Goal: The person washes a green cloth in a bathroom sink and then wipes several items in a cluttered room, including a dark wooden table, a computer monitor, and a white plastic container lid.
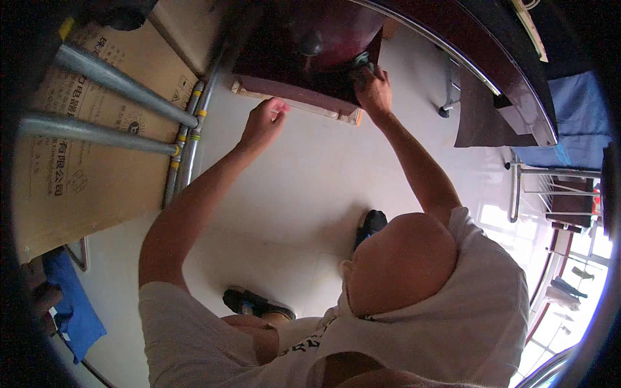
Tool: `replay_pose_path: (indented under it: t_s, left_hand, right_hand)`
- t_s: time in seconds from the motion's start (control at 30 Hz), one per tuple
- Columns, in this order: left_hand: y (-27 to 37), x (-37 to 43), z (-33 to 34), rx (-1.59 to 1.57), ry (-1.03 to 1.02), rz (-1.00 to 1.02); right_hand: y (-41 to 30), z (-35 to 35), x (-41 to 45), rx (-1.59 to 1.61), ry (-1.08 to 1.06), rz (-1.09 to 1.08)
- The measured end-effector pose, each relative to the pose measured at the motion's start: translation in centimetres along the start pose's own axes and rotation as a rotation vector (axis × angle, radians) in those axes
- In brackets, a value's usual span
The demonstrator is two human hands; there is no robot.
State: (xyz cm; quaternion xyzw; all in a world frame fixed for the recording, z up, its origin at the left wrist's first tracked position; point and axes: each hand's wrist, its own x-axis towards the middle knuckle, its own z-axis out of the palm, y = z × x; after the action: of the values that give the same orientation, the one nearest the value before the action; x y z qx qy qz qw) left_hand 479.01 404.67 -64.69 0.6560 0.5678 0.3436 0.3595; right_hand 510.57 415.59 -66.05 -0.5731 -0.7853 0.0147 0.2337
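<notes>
In the upper middle, my right hand (374, 92) grips a crumpled greyish cloth (362, 61). It presses the cloth against the right side of a dark red wooden pedestal base (296, 89), below a rounded glossy pedestal (344, 34). My left hand (269, 116) hovers apart, just in front of the base's near edge. Its fingers are curled in loosely, with nothing plainly visible in them. A pale, worn strip (320, 110) runs along the bottom of the base. A dark round knob (310, 43) shows on the pedestal, partly in shadow.
Large printed cardboard (106, 145) stands at left behind metal tubes (131, 87). Overhead at right curves a dark tabletop edge with metal trim (436, 46). Blue cloth (580, 116) covers a metal-framed piece at right. Pale floor (271, 203) lies between my black shoes and the base.
</notes>
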Motion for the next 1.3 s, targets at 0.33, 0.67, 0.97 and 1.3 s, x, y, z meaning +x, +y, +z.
replay_pose_path:
  t_s: [0.33,0.67,0.97,1.3]
  left_hand:
    - [3.0,4.4,-3.0,0.0,-0.014,0.125]
    - [-1.0,1.6,-2.8,-0.006,-0.114,-0.005]
    - [4.3,7.1,1.4,-0.016,0.265,0.322]
    - [7.8,7.1,-1.0,-0.127,0.264,0.275]
  right_hand:
    - [-3.8,0.8,-1.6,-0.081,0.072,-0.02]
    - [-8.0,0.6,-1.2,-0.013,-0.014,-0.366]
    - [-7.9,2.4,0.7,0.332,-0.01,-0.149]
    - [-9.9,-7.2,0.8,1.985,0.102,0.366]
